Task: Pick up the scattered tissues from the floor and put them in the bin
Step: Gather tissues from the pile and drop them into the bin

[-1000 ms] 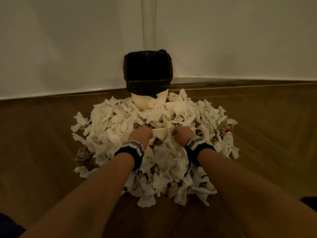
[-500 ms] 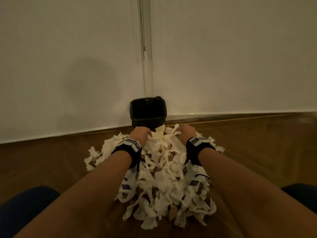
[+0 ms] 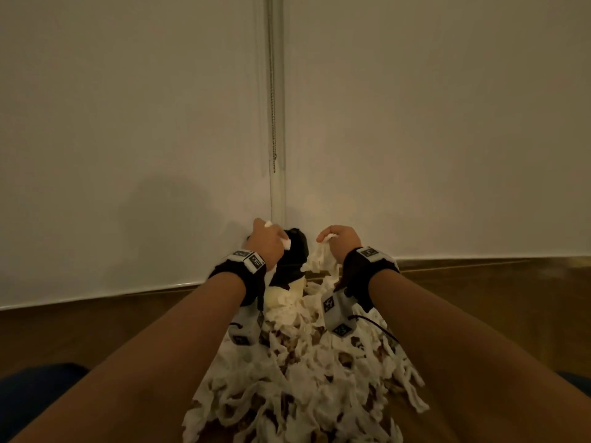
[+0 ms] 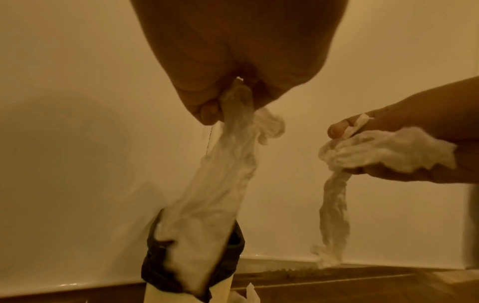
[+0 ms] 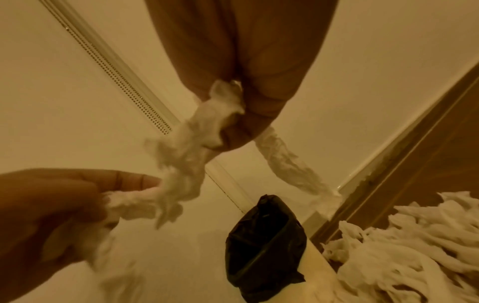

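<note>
While a heap of torn tissues (image 3: 307, 378) covers the dark wooden floor (image 3: 96, 330) in the white-walled corner, the left hand (image 3: 267, 243) and right hand (image 3: 340, 239) each clutch tissue strips above the black-lined bin (image 3: 292, 260).

The head camera looks forward and down from above at both arms and the wall corner. Each wrist camera sits very close under its own palm, looking along it. All three views share the bin (image 3: 292, 255) (image 4: 191, 264) (image 5: 264, 244).

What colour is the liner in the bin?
Black liner; the right wrist view shows it best.
</note>
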`<state>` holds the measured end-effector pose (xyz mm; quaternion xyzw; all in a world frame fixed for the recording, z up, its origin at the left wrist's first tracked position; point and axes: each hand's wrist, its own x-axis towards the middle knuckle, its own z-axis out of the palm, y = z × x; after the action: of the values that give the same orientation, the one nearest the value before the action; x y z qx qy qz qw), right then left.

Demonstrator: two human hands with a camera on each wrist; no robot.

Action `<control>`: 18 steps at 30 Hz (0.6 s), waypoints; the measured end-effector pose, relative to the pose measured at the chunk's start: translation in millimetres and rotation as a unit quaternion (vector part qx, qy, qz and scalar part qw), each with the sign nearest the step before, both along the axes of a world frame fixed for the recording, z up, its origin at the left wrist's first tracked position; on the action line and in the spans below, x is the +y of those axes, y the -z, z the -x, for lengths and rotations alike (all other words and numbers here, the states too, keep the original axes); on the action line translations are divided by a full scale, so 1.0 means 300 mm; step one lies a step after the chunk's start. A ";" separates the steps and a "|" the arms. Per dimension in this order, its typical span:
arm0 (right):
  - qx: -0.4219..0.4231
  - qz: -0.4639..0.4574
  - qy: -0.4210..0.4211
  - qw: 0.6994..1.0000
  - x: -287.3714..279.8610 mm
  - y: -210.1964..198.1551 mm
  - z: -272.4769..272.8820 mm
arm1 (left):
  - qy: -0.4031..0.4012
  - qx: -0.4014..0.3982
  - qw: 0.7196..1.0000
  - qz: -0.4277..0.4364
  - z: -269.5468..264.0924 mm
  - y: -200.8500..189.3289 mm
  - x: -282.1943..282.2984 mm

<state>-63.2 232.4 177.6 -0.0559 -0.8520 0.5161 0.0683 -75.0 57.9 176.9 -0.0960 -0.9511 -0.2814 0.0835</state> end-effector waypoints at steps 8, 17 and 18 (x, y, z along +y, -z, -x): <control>0.004 0.023 0.056 0.998 -0.025 -0.020 0.127 | -0.022 0.024 0.999 0.028 0.071 -0.036 -0.052; 0.072 0.180 0.059 0.979 -0.078 -0.051 0.423 | -0.011 0.043 0.999 0.009 0.298 -0.065 -0.087; 0.071 0.183 0.058 0.979 -0.089 -0.032 0.457 | -0.011 0.047 0.999 0.008 0.333 -0.045 -0.084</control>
<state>-200.5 205.8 187.3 -0.0798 -0.7313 0.6614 0.1465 -175.0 32.7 190.5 -0.0996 -0.9493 -0.2680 0.1305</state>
